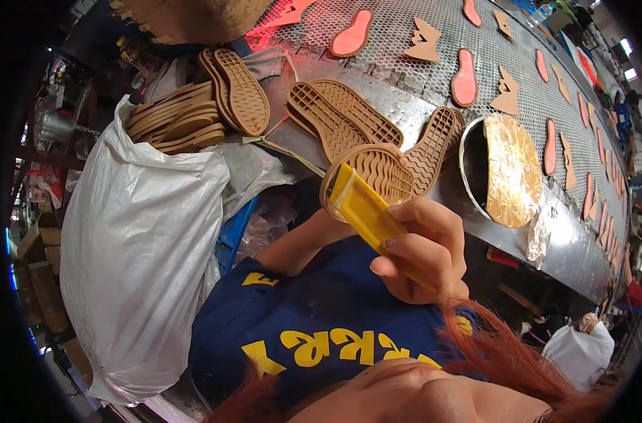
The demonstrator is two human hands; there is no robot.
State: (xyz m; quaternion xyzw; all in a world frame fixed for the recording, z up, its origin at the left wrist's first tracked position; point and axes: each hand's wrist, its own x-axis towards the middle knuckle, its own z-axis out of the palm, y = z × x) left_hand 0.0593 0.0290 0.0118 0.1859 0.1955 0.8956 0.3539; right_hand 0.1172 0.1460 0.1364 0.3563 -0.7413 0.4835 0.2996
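Note:
A brown rubber shoe sole (384, 169) with wavy tread is held up before my chest, tread side showing. My left hand (328, 224) grips it from behind, and the sole hides most of its fingers. In my right hand (434, 247) is a flat yellow hand tool (370, 215), fingers closed around it. The tool's upper end overlaps the sole in view; whether it touches cannot be made out. Just beyond, a pair of brown soles (324, 116) and another pair of soles (434, 144) lie on the metal table edge (434, 95).
At left bulges a white sack (144, 268) with stacked soles (176, 120) at its mouth and an upright pair (243, 92) beside them. A foil-covered round opening (511, 169) is at right. Past it, a mesh conveyor (398, 63) carries pink insoles (465, 77) and tan cutouts (506, 93).

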